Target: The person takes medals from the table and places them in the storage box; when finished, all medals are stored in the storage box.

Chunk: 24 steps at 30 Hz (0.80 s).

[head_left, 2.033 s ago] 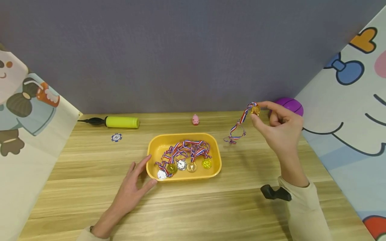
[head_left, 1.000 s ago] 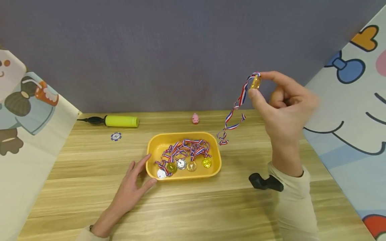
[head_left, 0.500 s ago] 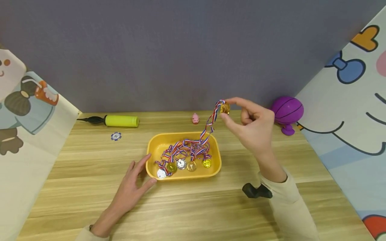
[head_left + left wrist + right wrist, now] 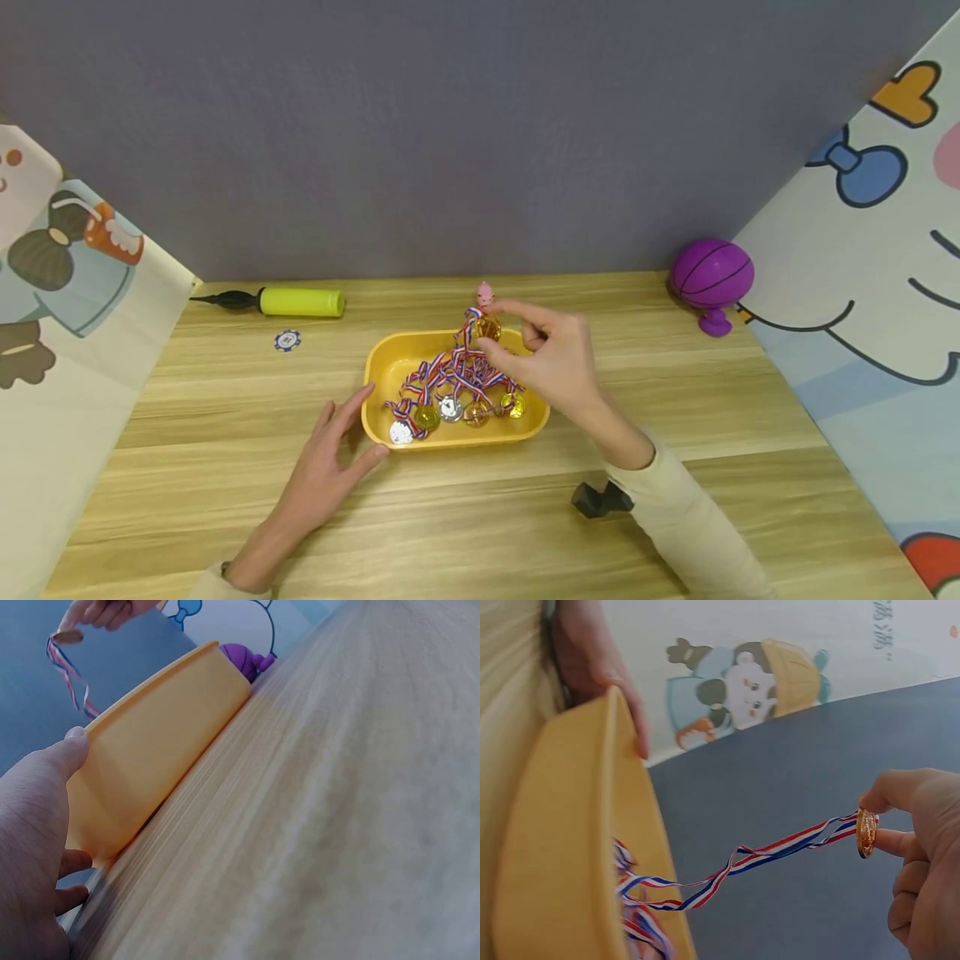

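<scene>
My right hand (image 4: 551,354) pinches a gold medal (image 4: 490,327) between thumb and index finger, above the back edge of a yellow plastic tray (image 4: 465,444). In the right wrist view, the medal's red, white and blue ribbon (image 4: 780,846) trails down into the tray. Inside lie several gold and silver medals with tangled ribbons; a silver medal (image 4: 450,408) sits near the middle front. My left hand (image 4: 322,467) rests at the tray's front left corner, fingers spread. The left wrist view shows its thumb (image 4: 73,746) on the rim and lower fingers beside the tray's base.
Along the back stand a yellow-green hand pump (image 4: 300,302) with a black nozzle, a small pink pig figure (image 4: 485,293) and a purple balloon-like ball (image 4: 712,275). A blue and white poker chip (image 4: 287,340) lies at left. A grey wall (image 4: 450,150) closes off the back.
My right hand has first risen with the gold medal, then moved left and down over the tray, its ribbon settling among the others. My left hand has stayed at the tray's corner.
</scene>
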Tool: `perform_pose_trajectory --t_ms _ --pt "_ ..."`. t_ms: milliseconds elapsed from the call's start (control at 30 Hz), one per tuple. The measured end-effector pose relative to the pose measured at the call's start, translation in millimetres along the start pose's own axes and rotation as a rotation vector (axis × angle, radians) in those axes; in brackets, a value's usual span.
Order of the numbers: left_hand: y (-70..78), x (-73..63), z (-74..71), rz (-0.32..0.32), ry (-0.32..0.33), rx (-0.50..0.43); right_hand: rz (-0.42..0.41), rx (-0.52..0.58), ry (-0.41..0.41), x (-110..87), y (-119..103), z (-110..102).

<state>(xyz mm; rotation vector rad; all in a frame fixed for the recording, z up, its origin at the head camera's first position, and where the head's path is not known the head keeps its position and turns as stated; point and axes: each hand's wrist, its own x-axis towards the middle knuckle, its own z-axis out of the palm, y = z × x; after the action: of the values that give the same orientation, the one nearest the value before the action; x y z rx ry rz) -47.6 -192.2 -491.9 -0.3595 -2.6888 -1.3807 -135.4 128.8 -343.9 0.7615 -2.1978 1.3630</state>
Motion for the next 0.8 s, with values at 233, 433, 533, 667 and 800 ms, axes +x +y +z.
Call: perform_pose_trajectory --t_ms 233,433,533,667,800 --pt "0.6 -0.2 0.2 -0.007 -0.002 0.004 0.062 -0.062 -0.123 -12.1 7.0 30.6" --pt "0.5 -0.2 -0.4 -0.004 0.001 0.002 0.098 -0.109 -0.233 -19.6 13.5 54.7" --pt "0.4 -0.2 -0.4 0.0 0.003 0.005 0.117 -0.162 -0.305 -23.1 15.5 64.3" --pt "1.9 -0.6 -0.8 -0.012 -0.005 0.004 0.138 -0.237 -0.387 -27.1 16.9 73.4" --pt "3.1 -0.6 -1.4 -0.027 -0.013 0.0 0.142 -0.297 -0.464 -29.9 18.9 79.9"
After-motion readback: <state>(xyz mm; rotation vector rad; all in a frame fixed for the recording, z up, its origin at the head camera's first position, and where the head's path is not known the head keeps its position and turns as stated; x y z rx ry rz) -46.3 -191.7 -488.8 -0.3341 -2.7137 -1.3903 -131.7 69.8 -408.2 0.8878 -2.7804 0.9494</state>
